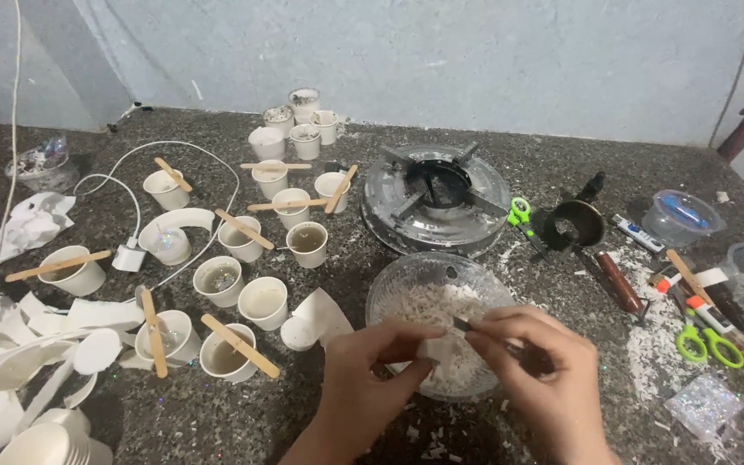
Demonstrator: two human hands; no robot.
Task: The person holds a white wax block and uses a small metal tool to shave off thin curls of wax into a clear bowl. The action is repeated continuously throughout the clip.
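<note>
My left hand (370, 379) pinches a small white chunk of wax (437, 348) over a clear glass bowl (389, 288) that holds white shavings. My right hand (537, 379) grips a thin dark blade or tool (461, 325), its tip against the chunk. Both hands meet above the bowl's near edge. Loose white flakes lie on the dark stone counter around the bowl.
Several white paper cups (263, 301), some with wooden sticks (239, 345) across them, stand to the left. A round gas burner (437, 196) sits behind the bowl. Green scissors (709, 343), a small dark pan (579, 224), clear tubs (682, 217) and torn cups (19, 379) lie around.
</note>
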